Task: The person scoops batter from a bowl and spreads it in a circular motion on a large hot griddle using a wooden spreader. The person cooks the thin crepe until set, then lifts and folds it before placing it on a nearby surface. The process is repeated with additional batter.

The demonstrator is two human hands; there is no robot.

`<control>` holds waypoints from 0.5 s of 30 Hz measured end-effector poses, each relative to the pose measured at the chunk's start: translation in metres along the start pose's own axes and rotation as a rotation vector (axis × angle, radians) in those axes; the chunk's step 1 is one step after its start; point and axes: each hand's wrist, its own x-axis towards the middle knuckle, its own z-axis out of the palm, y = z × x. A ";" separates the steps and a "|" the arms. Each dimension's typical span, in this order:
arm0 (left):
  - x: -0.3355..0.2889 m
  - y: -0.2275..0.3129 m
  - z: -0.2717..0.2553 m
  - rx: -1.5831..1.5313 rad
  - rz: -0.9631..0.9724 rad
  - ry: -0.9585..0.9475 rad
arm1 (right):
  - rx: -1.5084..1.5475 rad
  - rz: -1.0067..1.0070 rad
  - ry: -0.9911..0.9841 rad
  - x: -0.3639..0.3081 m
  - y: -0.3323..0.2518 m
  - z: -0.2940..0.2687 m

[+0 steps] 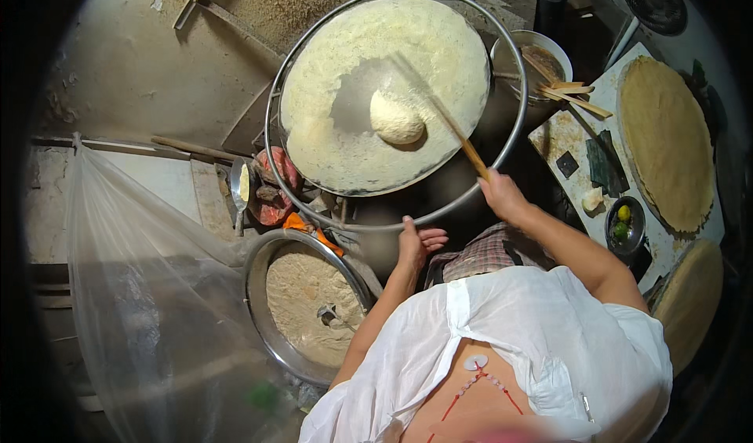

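Note:
My right hand [503, 196] is closed round the near end of a wooden stick [464, 143], which reaches up and left over a big round griddle [361, 98]. Its far end is blurred by motion. A pale layer of batter [329, 160] coats most of the griddle, leaving a bare grey patch near the middle. Beside that patch, under the stick, sits a rounded lump of dough [397, 118]. My left hand [418, 243] is at the near side of the metal ring [361, 228] around the griddle, thumb against it and fingers stretched out, holding nothing.
A metal basin [252, 286] of wet dough stands at lower left, with a ladle [240, 196] above it. Plastic sheeting [149, 286] hangs left. On the right table [639, 58] lie large round flatbreads [667, 141] and a small bowl [625, 225]. A pot [561, 54] stands behind.

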 end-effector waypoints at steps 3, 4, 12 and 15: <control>0.003 0.005 0.038 0.044 -0.146 -0.183 | -0.046 0.059 -0.110 -0.023 -0.019 0.030; 0.006 0.008 0.039 0.022 -0.171 -0.365 | 0.008 -0.066 -0.096 -0.017 -0.026 0.037; 0.004 0.010 -0.041 -0.186 -0.039 0.277 | -0.103 0.052 -0.034 0.002 -0.001 0.012; 0.034 0.004 -0.030 -0.464 0.134 0.445 | -0.051 -0.047 -0.068 0.014 -0.033 0.028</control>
